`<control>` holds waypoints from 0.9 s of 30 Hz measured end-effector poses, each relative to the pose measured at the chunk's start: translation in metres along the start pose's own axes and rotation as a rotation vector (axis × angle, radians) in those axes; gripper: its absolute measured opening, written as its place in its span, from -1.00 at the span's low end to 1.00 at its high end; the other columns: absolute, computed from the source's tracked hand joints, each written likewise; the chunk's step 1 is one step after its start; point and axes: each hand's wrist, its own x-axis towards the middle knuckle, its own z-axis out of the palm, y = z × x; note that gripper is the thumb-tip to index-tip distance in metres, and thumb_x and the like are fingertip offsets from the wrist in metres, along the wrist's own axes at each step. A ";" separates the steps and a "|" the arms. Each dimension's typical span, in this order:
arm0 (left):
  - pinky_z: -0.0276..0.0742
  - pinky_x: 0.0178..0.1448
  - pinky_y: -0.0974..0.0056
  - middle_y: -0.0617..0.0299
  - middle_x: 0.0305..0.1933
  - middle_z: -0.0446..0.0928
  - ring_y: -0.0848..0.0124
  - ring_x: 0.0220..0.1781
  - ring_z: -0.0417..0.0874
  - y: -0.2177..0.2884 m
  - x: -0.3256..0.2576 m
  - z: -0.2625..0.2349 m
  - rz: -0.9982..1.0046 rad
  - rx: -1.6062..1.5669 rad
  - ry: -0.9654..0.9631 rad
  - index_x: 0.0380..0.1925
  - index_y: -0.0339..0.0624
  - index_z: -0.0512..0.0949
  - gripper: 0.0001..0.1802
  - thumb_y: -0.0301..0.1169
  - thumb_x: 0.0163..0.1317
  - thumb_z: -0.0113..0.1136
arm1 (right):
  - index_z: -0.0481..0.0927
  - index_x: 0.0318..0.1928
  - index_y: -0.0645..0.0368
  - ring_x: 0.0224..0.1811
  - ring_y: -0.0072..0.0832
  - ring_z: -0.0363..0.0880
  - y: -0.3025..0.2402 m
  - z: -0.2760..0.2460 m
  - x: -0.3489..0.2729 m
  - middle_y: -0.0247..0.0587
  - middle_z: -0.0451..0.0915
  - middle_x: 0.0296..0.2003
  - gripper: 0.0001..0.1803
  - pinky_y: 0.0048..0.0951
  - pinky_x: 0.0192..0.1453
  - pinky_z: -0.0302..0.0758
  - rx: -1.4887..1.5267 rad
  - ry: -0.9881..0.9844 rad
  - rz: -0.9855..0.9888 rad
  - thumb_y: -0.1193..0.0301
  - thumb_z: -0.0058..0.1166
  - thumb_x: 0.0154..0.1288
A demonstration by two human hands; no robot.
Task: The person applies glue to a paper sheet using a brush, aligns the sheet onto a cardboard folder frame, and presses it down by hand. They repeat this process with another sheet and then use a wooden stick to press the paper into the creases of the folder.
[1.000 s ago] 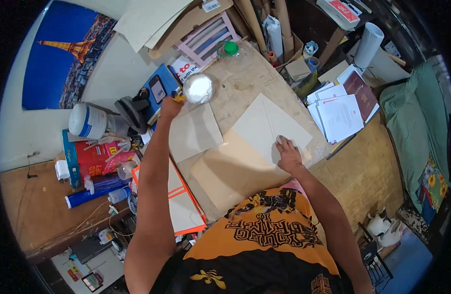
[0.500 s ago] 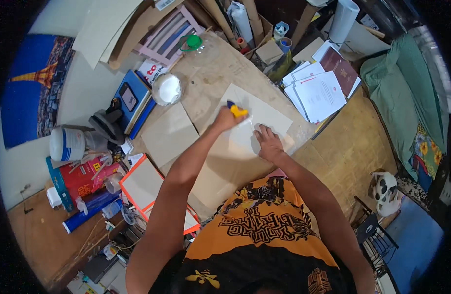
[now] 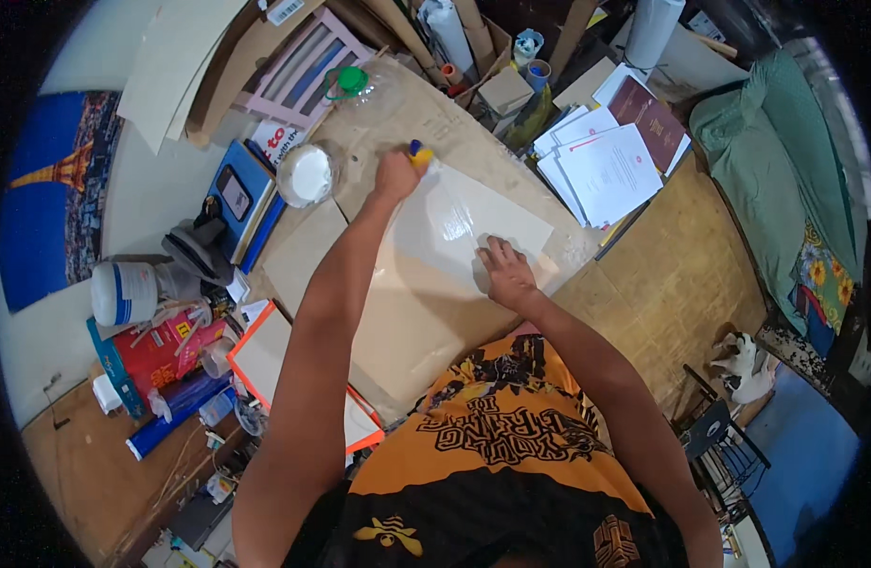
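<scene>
On the table (image 3: 412, 115), the left hand (image 3: 398, 176) hides most of a yellow-and-blue tool (image 3: 420, 153), so its kind cannot be told. The right hand (image 3: 507, 269) covers part of the pale sheet (image 3: 516, 216) there. The shirt (image 3: 511, 412) hides the table's near edge. Beyond the table, the big boards (image 3: 175, 62) and white roll (image 3: 655, 36) are cut off above. Print on the papers (image 3: 610, 175) right of the table is too small to read.

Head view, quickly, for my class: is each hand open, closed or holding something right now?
Left hand: closed, holding a yellow-and-blue tool.
Right hand: open, holding nothing, resting on the pale sheet.
</scene>
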 end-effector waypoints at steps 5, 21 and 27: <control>0.53 -0.06 0.09 0.03 -0.26 0.58 0.04 -0.16 0.58 0.007 -0.036 0.022 0.352 0.020 0.261 -0.26 -0.19 0.61 -0.72 -0.42 -0.06 0.24 | 0.28 0.27 0.15 0.32 -0.21 0.10 -0.005 -0.002 0.003 -0.08 0.10 0.29 -0.32 -0.17 0.27 0.29 -0.057 -0.042 0.017 0.36 0.06 0.08; 0.49 -0.04 0.11 0.09 -0.24 0.54 0.08 -0.11 0.52 0.067 -0.149 0.075 0.389 -0.046 0.106 -0.29 -0.16 0.62 -0.71 -0.55 -0.10 0.12 | 0.58 0.04 -0.01 0.33 -0.25 0.15 0.023 0.010 -0.019 -0.17 0.23 0.27 -0.47 -0.14 0.25 0.31 0.064 0.082 0.026 0.30 0.26 -0.05; 0.50 -0.06 0.18 0.17 -0.25 0.54 0.14 -0.14 0.50 0.079 -0.170 0.081 0.301 0.029 0.010 -0.25 -0.15 0.63 -0.65 -0.50 -0.15 0.15 | 0.64 -0.06 -0.06 0.17 -0.26 0.35 0.046 -0.007 0.020 -0.14 0.38 0.13 -0.55 -0.17 0.01 0.51 0.239 0.133 0.032 0.40 0.23 -0.08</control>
